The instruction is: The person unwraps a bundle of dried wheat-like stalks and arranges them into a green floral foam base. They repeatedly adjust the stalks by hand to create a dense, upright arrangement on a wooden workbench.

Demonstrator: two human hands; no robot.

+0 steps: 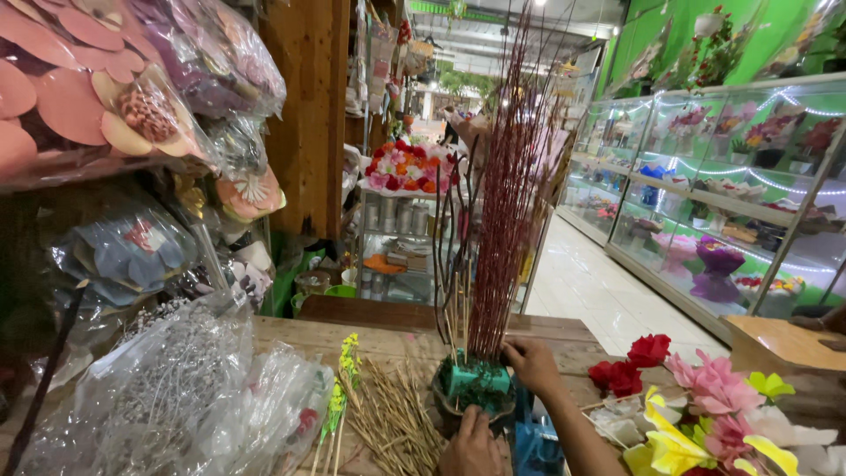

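A: Green foam block [477, 380] sits in a small bowl [448, 402] at the near edge of the wooden table [397, 339], right in front of you. Where are your hands on it?

B: Your right hand [531, 363] rests against the block's right side, fingers curled toward the base of the stems. Your left hand [470, 445] cups the bowl from below, at the bottom of the view. Whether either hand is truly clamped, you cannot tell; both touch the arrangement.

A: What stands in the block?

B: Red twigs [508, 203], a tall upright bundle, rise from the foam. Just left of them, a few dark thin stems [445, 256] curve upward.

A: And around the bowl?

B: Left of it lies a loose heap of dry straw-coloured sticks [388, 419], and beside those a sprig of yellow buds [349, 353]. Farther left, clear plastic bags [176, 397] hold pale dried sprays. To your right lie artificial flowers: red [648, 351], pink [714, 379] and yellow [674, 445], close to your right forearm.

A: Beyond the table?

B: Wrapped paper flowers [132, 106] hang on the left. A rack [401, 220] bearing a mixed bouquet [407, 167] stands behind. Lit glass cabinets [723, 176] line the tiled aisle on the right, below a green wall [758, 35].
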